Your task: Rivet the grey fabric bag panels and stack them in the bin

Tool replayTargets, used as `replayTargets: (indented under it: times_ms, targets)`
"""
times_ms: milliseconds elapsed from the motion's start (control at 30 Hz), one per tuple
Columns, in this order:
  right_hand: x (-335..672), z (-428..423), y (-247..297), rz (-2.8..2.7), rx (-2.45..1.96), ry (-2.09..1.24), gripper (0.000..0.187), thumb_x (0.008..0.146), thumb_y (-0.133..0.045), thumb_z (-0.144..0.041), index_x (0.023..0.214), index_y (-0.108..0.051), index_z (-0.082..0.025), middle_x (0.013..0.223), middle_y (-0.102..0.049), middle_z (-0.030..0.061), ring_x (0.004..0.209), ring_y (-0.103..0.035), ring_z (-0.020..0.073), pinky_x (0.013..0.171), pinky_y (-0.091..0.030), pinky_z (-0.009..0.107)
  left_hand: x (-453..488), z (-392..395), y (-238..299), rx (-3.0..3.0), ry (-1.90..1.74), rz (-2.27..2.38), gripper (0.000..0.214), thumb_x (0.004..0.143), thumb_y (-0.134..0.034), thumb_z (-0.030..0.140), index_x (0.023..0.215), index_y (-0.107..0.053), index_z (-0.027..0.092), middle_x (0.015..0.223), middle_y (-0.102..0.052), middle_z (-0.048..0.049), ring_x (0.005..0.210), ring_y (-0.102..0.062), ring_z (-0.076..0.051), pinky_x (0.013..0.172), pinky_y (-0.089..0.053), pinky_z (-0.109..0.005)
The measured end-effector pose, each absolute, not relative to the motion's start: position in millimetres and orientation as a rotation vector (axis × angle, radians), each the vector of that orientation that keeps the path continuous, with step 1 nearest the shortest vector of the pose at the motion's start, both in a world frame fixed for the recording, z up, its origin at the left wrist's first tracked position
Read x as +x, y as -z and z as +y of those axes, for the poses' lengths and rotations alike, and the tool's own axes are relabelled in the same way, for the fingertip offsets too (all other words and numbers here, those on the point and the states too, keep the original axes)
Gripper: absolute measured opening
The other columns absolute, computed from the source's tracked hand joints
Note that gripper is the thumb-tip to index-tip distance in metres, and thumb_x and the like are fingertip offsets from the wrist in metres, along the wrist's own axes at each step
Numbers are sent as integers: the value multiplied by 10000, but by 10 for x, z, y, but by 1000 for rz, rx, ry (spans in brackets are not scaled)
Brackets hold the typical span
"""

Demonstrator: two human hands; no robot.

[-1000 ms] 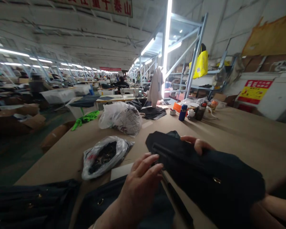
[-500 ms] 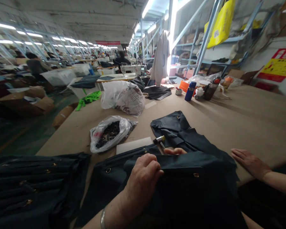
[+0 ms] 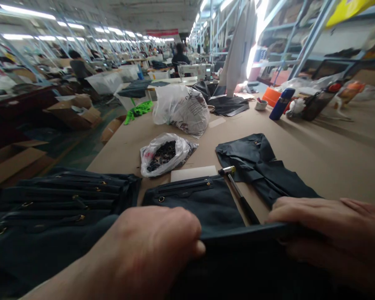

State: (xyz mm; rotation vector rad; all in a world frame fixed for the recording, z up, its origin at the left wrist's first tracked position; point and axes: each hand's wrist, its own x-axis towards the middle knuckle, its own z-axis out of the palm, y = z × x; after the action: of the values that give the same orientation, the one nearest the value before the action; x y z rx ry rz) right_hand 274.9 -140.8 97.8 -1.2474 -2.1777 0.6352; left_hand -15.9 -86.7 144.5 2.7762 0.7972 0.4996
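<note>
Head view: the left hand and right hand, set apart, each grip a dark fabric panel; its upper edge runs between them, equally near both. A hammer lies just beyond this edge.

No wording can be read clearly. Red print marks the near open plastic bag; dark print crosses the right side of the bulging plastic bag beyond it. Far off, the red banner is too small to make out.
</note>
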Motion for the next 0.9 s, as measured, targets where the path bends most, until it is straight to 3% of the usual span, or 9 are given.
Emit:
replayTargets:
  times_ms: [100,167,333,600,767,900]
  targets:
    - [2514,-927,-693,-2093,-1319,-980,381,959,-359,-445,747,-553,-195,661,-532,-5,569,-478,109,516,-395,221,-245,-501,-1180,2518,-219,1092,187,900,-437,287,775,-534,187,630,-553,38,538,-491,-84,516,-358,-188]
    - [2366,-632,-341,-2119,-1449,-882,363,955,-392,-398,696,-508,-172,721,-537,0,647,-483,111,608,-393,228,-273,-227,-864,2428,-71,1255,192,892,-454,325,807,-554,185,671,-579,16,589,-522,-108,554,-374,-207]
    - [2035,-109,309,-2317,-1748,-477,310,946,-420,-326,750,-590,-155,877,-594,59,856,-524,181,739,-370,280,-306,267,-112,2453,165,1518,248,898,-431,368,899,-609,195,766,-647,-49,725,-606,-180,651,-407,-267]
    - [2023,176,585,-2275,-1845,-601,287,924,-449,-350,801,-631,-164,910,-612,62,826,-578,181,698,-372,269,-298,427,137,2590,343,1605,299,909,-394,426,933,-599,210,793,-672,-83,747,-646,-273,614,-446,-338]
    - [2035,199,596,-2207,-1881,-570,270,881,-514,-368,744,-617,-159,859,-620,71,761,-578,183,651,-358,276,-88,237,69,2935,203,1570,164,882,-465,250,879,-609,173,876,-632,-98,852,-594,-301,707,-448,-424]
    - [2011,144,600,-2138,-1930,-507,263,876,-523,-418,795,-606,-182,885,-613,42,792,-577,166,655,-373,255,125,4,258,3084,-89,1213,216,863,-493,194,1039,-618,183,1138,-594,-99,1039,-524,-285,879,-438,-438]
